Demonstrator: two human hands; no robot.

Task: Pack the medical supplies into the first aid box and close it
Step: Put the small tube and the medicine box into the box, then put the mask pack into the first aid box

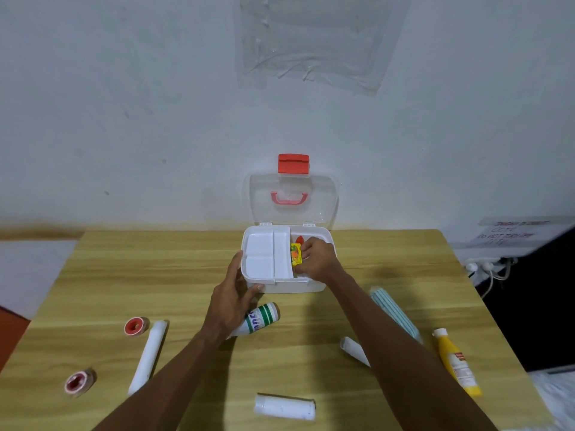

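Note:
The white first aid box (311, 287) stands open at the table's far edge, its clear lid (292, 200) with a red latch upright against the wall. A white divider tray (267, 256) fills its left half. My right hand (317, 259) pinches a small yellow packet (295, 254) inside the right half, over something red. My left hand (233, 293) grips the box's front left corner. On the table lie a green-striped white bottle (263, 317), a yellow bottle (457, 362), a striped blue-green pack (392, 312), white rolls (149, 356) (284, 407) (353, 349) and two red-cored tape rolls (134, 326) (79, 382).
The wooden table (124, 269) ends at a white wall behind the box. A dark object (535, 293) with white cables (485, 269) stands beyond the right edge. An orange-red surface (9, 334) shows at the lower left.

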